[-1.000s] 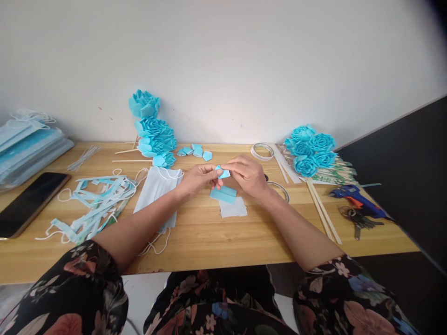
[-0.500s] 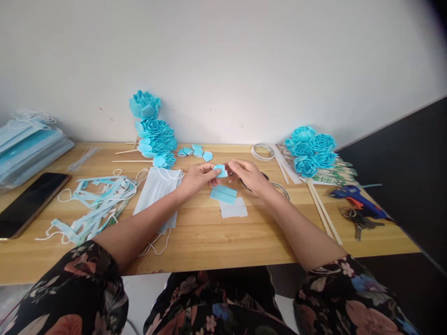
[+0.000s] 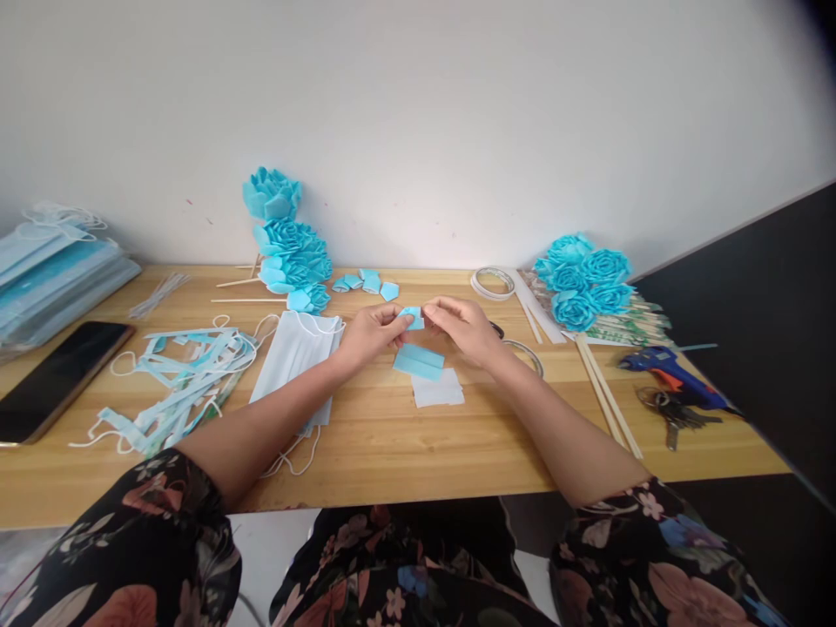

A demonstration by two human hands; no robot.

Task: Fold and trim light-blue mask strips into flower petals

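A small folded piece of blue mask fabric (image 3: pixel 414 320) is pinched between the thumb and fingers of my left hand (image 3: pixel 371 335). At the fabric's right edge, the thumb and fingertips of my right hand (image 3: pixel 465 329) grip it too. Just below lie a blue pleated strip of mask fabric (image 3: pixel 419 362) and a white square of fabric (image 3: pixel 439 389). Scissors (image 3: pixel 523 355) lie partly hidden under my right hand and wrist. To the left of my left hand is a whole face mask (image 3: pixel 295 366) with white ear loops.
Blue fabric flowers (image 3: pixel 293 257) on sticks stand at the back left, more flowers (image 3: pixel 575 279) at the right. Nearby are folded petals (image 3: pixel 369 280), a tape roll (image 3: pixel 492 283), mask scraps (image 3: pixel 189 374), a phone (image 3: pixel 56 383), stacked masks (image 3: pixel 58 279), a glue gun (image 3: pixel 672 370) and keys (image 3: pixel 672 414).
My right hand has moved slightly left, and its fingertips now close on the right edge of the blue fabric piece. My left hand keeps its grip.
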